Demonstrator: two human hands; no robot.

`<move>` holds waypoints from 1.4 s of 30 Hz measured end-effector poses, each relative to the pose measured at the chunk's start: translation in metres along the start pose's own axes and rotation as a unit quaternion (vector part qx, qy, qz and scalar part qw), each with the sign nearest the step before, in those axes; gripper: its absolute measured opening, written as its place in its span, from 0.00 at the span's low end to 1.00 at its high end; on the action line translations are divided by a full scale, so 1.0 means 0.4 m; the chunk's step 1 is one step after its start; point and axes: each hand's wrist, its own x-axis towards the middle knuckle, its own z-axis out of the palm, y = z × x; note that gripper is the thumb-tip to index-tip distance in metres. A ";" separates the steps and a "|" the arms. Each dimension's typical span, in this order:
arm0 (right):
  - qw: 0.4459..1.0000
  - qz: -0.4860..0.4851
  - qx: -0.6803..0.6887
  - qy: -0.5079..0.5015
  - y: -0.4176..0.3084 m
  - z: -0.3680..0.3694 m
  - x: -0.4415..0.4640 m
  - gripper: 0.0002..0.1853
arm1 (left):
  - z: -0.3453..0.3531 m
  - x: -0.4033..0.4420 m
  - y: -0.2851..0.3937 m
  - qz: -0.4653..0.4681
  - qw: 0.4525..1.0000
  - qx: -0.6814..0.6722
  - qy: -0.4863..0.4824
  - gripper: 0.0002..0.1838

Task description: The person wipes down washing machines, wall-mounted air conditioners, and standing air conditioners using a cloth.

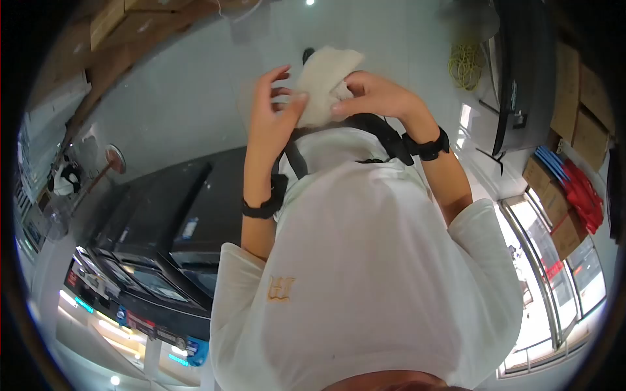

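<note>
A cream-coloured cloth or soft piece (321,81) is between my two hands, beyond the hem of the white shirt. My right hand (381,98) pinches its right side between thumb and fingers. On the other side my left hand (272,111) has its fingers apart and curved, its thumb tip at the cloth's left edge. Black bands are around both wrists. Black straps (385,135) lie at my waist, just below the cloth. Motion blurs the cloth's outline, and its far side is hidden.
Large dark cases or machines (176,215) stand to the left. A coiled yellow cord (465,67) lies on the grey floor (195,85) at the upper right, near a black object (531,78). Cardboard boxes (566,98) and a red bundle (581,195) are farther right.
</note>
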 end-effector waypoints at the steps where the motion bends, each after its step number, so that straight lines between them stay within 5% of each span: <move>1: 1.000 -0.010 0.005 -0.001 -0.062 -0.049 0.034 0.29 | -0.009 0.097 0.014 -0.050 0.996 -0.020 -0.076 0.25; 4: 0.998 -0.053 0.020 0.028 -0.227 -0.174 0.098 0.26 | -0.018 0.366 0.103 -0.156 0.944 -0.061 -0.285 0.34; 7: 0.993 -0.090 0.015 0.074 -0.346 -0.339 0.133 0.25 | 0.032 0.586 0.214 -0.130 0.962 -0.042 -0.235 0.32; 13: 0.982 0.021 0.027 0.184 -0.583 -0.734 0.225 0.20 | 0.079 1.123 0.363 -0.172 0.945 -0.093 -0.263 0.32; 16: 0.979 -0.037 0.052 0.194 -0.728 -0.972 0.311 0.19 | 0.123 1.360 0.537 -0.297 0.896 -0.224 -0.244 0.30; 19: 0.982 -0.059 0.016 0.179 -0.923 -1.208 0.393 0.21 | 0.115 1.600 0.629 -0.307 0.885 -0.134 -0.322 0.25; 22: 0.988 -0.044 0.056 0.136 -1.135 -1.364 0.510 0.21 | 0.079 1.776 0.682 -0.308 0.847 -0.200 -0.385 0.19; 25: 0.984 -0.004 -0.095 0.150 -1.303 -1.541 0.668 0.22 | 0.041 1.973 0.784 -0.298 0.875 -0.233 -0.304 0.13; 29: 0.963 -0.014 -0.143 0.226 -1.557 -1.807 0.906 0.21 | -0.048 2.336 0.852 -0.230 0.936 -0.110 -0.240 0.09; 34: 0.850 -0.022 -0.430 0.303 -1.848 -2.122 1.146 0.18 | -0.144 2.788 0.985 -0.168 0.974 -0.068 -0.134 0.10; 37: 0.829 -0.089 -0.455 0.313 -2.013 -2.276 1.257 0.23 | -0.181 3.070 1.121 -0.114 0.990 -0.059 -0.055 0.10; 42: 0.834 -0.087 -0.398 0.374 -2.324 -2.487 1.388 0.13 | -0.206 3.444 1.370 -0.050 0.994 -0.090 0.024 0.08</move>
